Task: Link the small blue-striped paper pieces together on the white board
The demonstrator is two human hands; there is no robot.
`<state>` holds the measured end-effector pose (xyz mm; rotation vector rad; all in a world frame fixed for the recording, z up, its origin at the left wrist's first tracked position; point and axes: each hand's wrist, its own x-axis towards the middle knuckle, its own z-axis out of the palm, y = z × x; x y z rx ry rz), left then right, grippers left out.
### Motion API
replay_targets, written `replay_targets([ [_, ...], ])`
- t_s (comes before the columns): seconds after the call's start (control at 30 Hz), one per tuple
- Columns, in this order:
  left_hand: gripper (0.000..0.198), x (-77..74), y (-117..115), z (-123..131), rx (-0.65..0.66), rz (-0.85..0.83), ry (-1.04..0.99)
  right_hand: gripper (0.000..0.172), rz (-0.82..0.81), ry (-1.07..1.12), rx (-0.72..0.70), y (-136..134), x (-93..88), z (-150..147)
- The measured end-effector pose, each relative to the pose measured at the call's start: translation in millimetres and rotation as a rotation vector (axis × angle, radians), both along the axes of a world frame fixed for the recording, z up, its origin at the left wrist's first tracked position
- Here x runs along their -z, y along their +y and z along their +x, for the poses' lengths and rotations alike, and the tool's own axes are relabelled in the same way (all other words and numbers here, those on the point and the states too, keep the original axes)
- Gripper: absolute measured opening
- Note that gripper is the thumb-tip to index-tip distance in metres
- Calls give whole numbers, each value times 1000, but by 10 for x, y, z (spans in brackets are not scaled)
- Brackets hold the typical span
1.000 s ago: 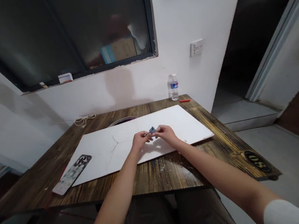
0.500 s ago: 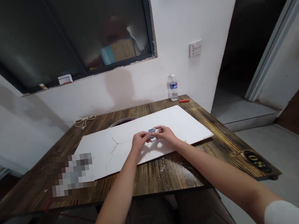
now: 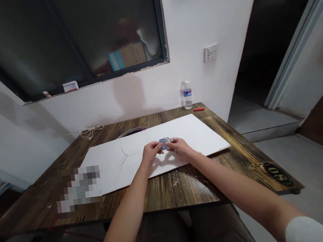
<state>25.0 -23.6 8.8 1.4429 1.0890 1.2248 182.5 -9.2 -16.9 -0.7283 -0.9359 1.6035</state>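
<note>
From my end of the feed, both hands are pinching one small blue-and-grey piece [image 3: 164, 142] between them, held just above the white board [image 3: 186, 129] and a little right of its middle. A second ago it came across to me as a compact, peaked blue bit; half a second ago a small face of it showed, and now it presents a broader face with blue outlines on pale grey. The left hand [image 3: 152, 152] has thumb and fingers closed on one side, the right hand [image 3: 180, 146] on the other, in a narrow grip; both have hardly shifted. A pixelated patch [image 3: 80, 190] covers the board's left end, where I saw a phone-like item with a patterned back a second ago. For writing, I can make out a 0 and an 8 in yellowish figures on the dark round badge [image 3: 278, 174] at the wooden table's [image 3: 182, 193] near right corner. The clear bottle [image 3: 187, 101] by the wall has a blue label [image 3: 187, 93] with white lettering and a touch of red, too small for me to read, as are any marks on the piece.
</note>
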Motion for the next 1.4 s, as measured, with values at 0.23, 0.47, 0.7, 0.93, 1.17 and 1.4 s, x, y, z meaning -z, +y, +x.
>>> replay_targets([
  [0.23,40,-9,-8,0,-4,3,12,53,2,23,-42,-15,-2,-13],
  [0.47,39,-41,-30,2,-34,8,144,36,242,-306,182,23,25,67],
  [0.7,31,111,42,-13,-135,59,248,20,539,-601,263,22,34,75],
  [0.93,23,228,85,-79,-122,183,604,27,758,-1080,180,75,212,52],
  [1.17,26,196,75,-62,-42,179,553,22,726,-1090,141,137,179,123],
  [1.4,29,200,111,-131,-1,211,537,12,685,-983,84,124,125,166],
])
